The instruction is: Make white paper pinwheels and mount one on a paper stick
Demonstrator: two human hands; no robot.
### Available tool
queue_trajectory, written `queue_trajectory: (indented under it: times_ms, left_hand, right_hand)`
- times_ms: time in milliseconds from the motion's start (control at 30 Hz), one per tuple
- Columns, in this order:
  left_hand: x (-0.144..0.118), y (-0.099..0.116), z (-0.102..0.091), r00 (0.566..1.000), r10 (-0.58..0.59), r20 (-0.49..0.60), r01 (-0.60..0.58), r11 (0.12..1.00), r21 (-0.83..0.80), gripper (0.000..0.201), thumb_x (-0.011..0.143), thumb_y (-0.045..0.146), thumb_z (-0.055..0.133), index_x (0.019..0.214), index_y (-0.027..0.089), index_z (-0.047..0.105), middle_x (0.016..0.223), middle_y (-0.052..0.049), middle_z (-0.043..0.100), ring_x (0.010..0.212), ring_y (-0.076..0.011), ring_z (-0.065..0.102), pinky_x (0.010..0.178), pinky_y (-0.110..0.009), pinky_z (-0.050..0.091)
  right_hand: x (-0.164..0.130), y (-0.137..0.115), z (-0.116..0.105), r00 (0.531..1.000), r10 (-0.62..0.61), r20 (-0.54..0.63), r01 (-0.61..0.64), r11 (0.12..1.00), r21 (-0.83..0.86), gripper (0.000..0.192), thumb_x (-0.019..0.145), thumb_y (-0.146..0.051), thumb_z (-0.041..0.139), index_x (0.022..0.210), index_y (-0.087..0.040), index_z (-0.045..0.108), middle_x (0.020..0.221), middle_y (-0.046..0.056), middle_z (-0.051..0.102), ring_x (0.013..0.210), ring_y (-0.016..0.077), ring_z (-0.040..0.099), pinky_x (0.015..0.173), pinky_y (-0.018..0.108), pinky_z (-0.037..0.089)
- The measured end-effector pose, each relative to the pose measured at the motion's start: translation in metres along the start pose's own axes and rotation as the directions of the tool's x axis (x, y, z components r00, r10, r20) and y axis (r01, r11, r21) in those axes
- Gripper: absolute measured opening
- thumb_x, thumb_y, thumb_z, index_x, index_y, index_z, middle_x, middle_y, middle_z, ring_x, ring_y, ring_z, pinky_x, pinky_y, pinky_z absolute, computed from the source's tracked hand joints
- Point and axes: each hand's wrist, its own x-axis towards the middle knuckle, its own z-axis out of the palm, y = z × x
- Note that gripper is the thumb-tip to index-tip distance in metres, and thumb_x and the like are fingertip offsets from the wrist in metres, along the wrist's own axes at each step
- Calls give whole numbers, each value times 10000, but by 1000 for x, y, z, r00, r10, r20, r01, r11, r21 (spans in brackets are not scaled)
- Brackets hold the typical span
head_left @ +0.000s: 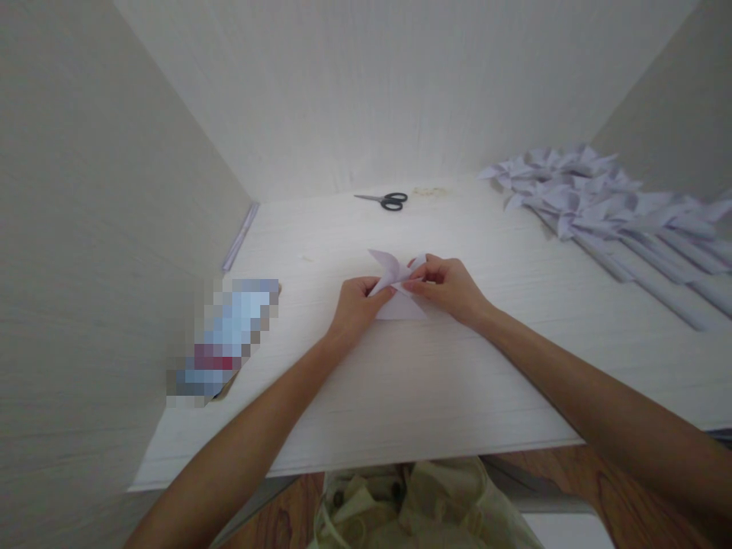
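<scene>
Pinching a half-folded paper pinwheel with left hand and right hand, both closed on its flaps, well short of the black scissors; could have sprung open if either grip loosened.

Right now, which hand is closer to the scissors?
Right, narrowly. The right hand is below the scissors, slightly rightward; the left hand is lower. Both hold the folded paper.
</scene>
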Motion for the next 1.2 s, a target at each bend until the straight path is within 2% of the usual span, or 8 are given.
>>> queue_trajectory:
  times_ms: [167,300,967,1200]
  left_hand:
    - [-1,1,1,1000,-9,-1,9,1000,-5,213,645,321,559,675,121,625,570,22,542,478,-75,432,438,-186,289]
    - [-1,1,1,1000,-10,2,10,1000,-10,218,642,331,566,672,123,625,586,18,556,490,-79,447,449,-190,303]
    - [0,0,1,999,-31,13,31,999,-15,200,636,319,569,666,127,620,574,20,551,476,-78,450,443,-194,315]
    - [-1,1,1,1000,-17,16,18,999,-51,175,621,295,588,660,130,628,541,27,530,500,-91,481,470,-203,344]
  right_hand:
    - [1,-1,2,999,-6,-40,3,997,-75,137,636,-287,629,634,-150,642,709,17,533,595,110,479,528,259,381]
    - [0,-3,3,998,21,-61,-25,997,-73,127,630,-273,625,621,-146,637,682,10,516,569,100,468,505,250,368]
    - [0,0,4,997,38,-70,-45,994,-100,157,621,-286,622,645,-131,636,647,12,522,550,102,467,483,243,376]
    - [1,3,4,998,-9,-66,1,993,-121,151,624,-283,622,637,-135,646,652,14,514,555,106,475,503,259,391]
